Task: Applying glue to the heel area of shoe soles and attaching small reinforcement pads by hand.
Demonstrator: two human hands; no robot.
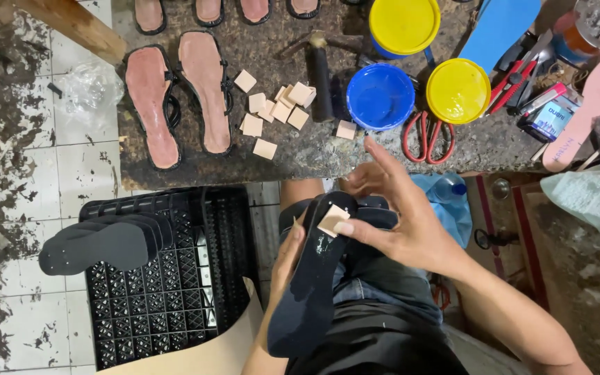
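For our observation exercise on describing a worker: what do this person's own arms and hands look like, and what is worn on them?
Both arms are bare to the edge of the picture, with no sleeves in view. The left hand and right hand have no gloves, and no rings, watch or bracelet can be seen. The fingernails are short.

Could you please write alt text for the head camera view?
A person's right hand presses a small tan square onto a black sole steadied by the left hand, above a workbench with more squares.
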